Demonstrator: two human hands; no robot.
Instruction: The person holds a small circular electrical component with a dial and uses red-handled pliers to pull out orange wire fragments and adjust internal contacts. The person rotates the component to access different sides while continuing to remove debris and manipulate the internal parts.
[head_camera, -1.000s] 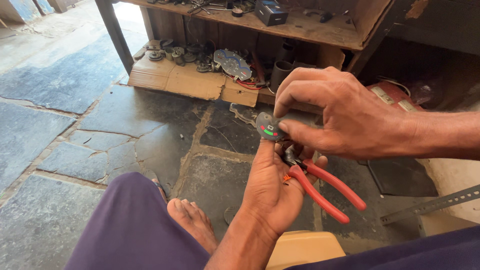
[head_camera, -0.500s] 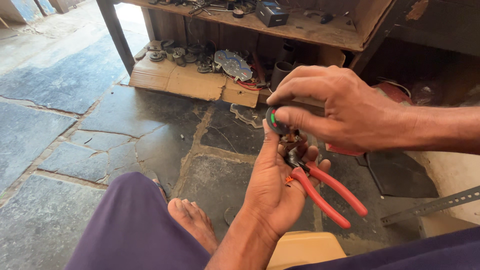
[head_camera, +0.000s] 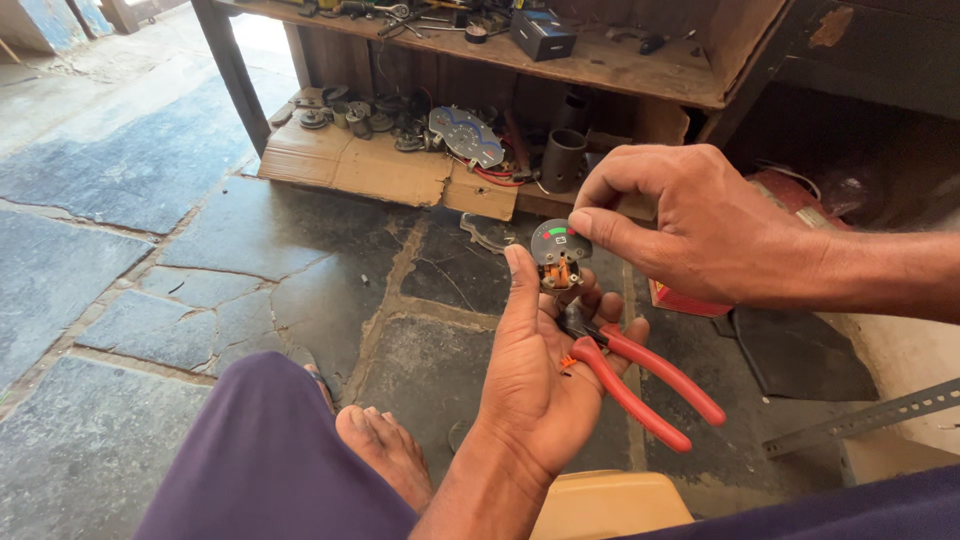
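Small round grey gauge with red and green dial (head_camera: 560, 248) pinched between right hand (head_camera: 700, 235) thumb and forefinger, above upturned left hand (head_camera: 545, 375). Red-handled pliers (head_camera: 630, 380) loosely cradled in left palm, fingers half-curled; likely to slip onto stone floor (head_camera: 200, 260).

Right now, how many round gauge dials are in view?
2. One small dial is pinched by the right hand above the left hand; a larger dial lies on the cardboard. Shelf clutter may hide others.
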